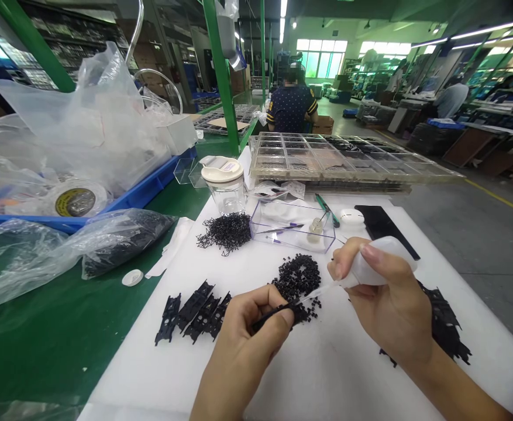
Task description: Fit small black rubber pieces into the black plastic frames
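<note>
Pinched in my left hand (251, 336) is a flat black plastic part (267, 316), partly hidden by the fingers. My right hand (388, 292) grips a white squeeze bottle (383, 263); its thin clear nozzle (320, 291) points down-left, the tip at or very near the part. Just beyond my left hand lies a heap of tiny black pieces (298, 275). Several black plates with holes (197, 310) rest on the white sheet to the left. More black parts (444, 321) lie beside my right forearm, partly covered by it.
Behind the heap stands a clear plastic box (291, 228) with tweezers and a small jar. A pile of bent black pieces (225, 231) sits before a lidded cup (223, 175). Compartment trays (317, 158) are stacked at the back. A blue bin (151, 184) holds plastic bags. A person (292, 105) sits beyond.
</note>
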### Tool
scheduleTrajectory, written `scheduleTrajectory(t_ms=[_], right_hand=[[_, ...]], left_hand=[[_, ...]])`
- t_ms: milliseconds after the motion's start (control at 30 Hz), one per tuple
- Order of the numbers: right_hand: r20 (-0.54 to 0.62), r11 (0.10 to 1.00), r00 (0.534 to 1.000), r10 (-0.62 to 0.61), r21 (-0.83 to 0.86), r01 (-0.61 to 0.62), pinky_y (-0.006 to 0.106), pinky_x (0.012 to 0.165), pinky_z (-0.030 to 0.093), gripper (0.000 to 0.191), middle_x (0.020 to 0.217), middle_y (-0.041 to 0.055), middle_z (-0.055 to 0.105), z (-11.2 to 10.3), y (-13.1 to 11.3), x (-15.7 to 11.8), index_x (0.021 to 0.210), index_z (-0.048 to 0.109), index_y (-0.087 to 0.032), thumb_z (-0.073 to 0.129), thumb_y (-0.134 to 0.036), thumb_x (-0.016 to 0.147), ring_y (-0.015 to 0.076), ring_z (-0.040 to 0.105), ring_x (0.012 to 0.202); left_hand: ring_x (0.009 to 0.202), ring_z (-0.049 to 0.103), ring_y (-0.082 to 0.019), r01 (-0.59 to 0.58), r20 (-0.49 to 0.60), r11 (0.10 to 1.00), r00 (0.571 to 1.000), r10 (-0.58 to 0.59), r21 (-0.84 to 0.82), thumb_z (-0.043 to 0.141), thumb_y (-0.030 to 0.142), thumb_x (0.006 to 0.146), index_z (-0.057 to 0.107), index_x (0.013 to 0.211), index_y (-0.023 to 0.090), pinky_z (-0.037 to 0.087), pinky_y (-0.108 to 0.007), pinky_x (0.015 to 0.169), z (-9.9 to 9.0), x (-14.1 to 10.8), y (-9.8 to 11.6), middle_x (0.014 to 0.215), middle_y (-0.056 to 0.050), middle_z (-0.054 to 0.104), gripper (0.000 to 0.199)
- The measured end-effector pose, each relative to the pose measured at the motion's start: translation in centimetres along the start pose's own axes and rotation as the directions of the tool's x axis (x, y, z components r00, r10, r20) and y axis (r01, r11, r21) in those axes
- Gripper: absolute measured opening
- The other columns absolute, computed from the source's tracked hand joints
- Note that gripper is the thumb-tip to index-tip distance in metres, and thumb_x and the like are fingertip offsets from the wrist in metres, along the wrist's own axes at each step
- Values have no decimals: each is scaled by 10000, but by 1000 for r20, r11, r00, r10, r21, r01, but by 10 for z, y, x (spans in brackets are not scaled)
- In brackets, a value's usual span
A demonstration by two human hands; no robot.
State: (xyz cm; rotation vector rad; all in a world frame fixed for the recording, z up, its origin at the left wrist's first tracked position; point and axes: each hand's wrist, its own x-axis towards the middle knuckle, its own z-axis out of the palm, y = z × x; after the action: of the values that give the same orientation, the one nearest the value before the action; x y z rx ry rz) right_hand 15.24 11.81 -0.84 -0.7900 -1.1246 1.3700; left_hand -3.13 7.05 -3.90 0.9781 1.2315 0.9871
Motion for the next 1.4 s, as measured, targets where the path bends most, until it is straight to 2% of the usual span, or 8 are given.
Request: scheduleTrajectory(t_ms=[567, 800, 967, 1067, 1167, 1233, 1300, 1400], right_hand=[[45, 999, 998, -39, 39, 38, 305, 455, 151, 392, 547, -23, 396, -3, 0, 1, 620, 712, -183, 604, -401, 927, 97, 243, 492], [34, 1000, 999, -24, 12, 24, 311, 455, 149, 383, 569, -11, 456, -3, 3, 1, 628, 715, -183, 615, -412, 919, 97, 262, 492], [39, 1000, 999, -13, 4, 13, 302, 450, 161, 386, 547, -8, 439, -4, 1, 1, 627, 722, -188, 609, -424, 911, 103, 265, 493], [7, 998, 998, -56, 4, 56, 288, 450, 205, 365, 543, 0, 463, -4, -3, 3, 627, 733, -198, 596, -400, 898, 107, 282, 496], [-49, 989, 987, -150, -19, 150, 274, 487, 314, 328, 618, 23, 560, -5, -6, 5, 638, 755, -219, 591, -343, 894, 122, 367, 546], [-65, 979, 977, -201, -50, 198, 271, 523, 376, 299, 727, 30, 628, -8, -7, 6, 693, 785, -244, 592, -309, 912, 130, 402, 585], [-43, 970, 973, -227, -105, 221, 277, 607, 459, 252, 810, 22, 660, -11, -8, 7, 874, 828, -295, 588, -304, 953, 142, 463, 638], [12, 940, 980, -199, -281, 195, 336, 895, 531, 282, 925, 6, 707, -15, -11, 7, 1233, 755, -379, 653, -336, 974, 188, 625, 901]], left_hand=[[536, 267, -97, -9, 2, 999, 1000, 9, -34, 673, 414, 813, 527, 669, 212, 173, -260, 481, -2, 1, -4, 593, 66, 336, 288], [537, 270, -97, -17, -7, 999, 1000, 16, -34, 681, 416, 812, 541, 676, 211, 180, -256, 483, -3, 2, -6, 594, 65, 339, 283], [538, 265, -94, -14, -5, 999, 1000, 14, -29, 682, 421, 817, 537, 675, 209, 179, -256, 488, -3, 2, -5, 591, 65, 337, 294], [541, 275, -94, -5, -9, 999, 1000, 5, -33, 683, 425, 814, 538, 678, 209, 180, -252, 489, -3, 2, -5, 594, 64, 343, 293], [538, 288, -93, 2, -19, 999, 1000, -3, -40, 685, 418, 806, 547, 688, 208, 178, -246, 485, -3, 3, -3, 596, 61, 356, 277], [526, 283, -88, 0, -31, 998, 1000, -2, -68, 696, 410, 789, 549, 683, 206, 166, -241, 476, -1, 3, 0, 587, 62, 357, 273], [504, 257, -80, -31, -58, 993, 998, 24, -114, 700, 400, 784, 545, 658, 202, 152, -237, 470, 1, 2, 4, 553, 69, 343, 281], [496, 229, -74, -128, -200, 969, 976, 85, -212, 694, 352, 796, 535, 622, 195, 137, -229, 470, 5, -1, 13, 513, 75, 324, 283]])
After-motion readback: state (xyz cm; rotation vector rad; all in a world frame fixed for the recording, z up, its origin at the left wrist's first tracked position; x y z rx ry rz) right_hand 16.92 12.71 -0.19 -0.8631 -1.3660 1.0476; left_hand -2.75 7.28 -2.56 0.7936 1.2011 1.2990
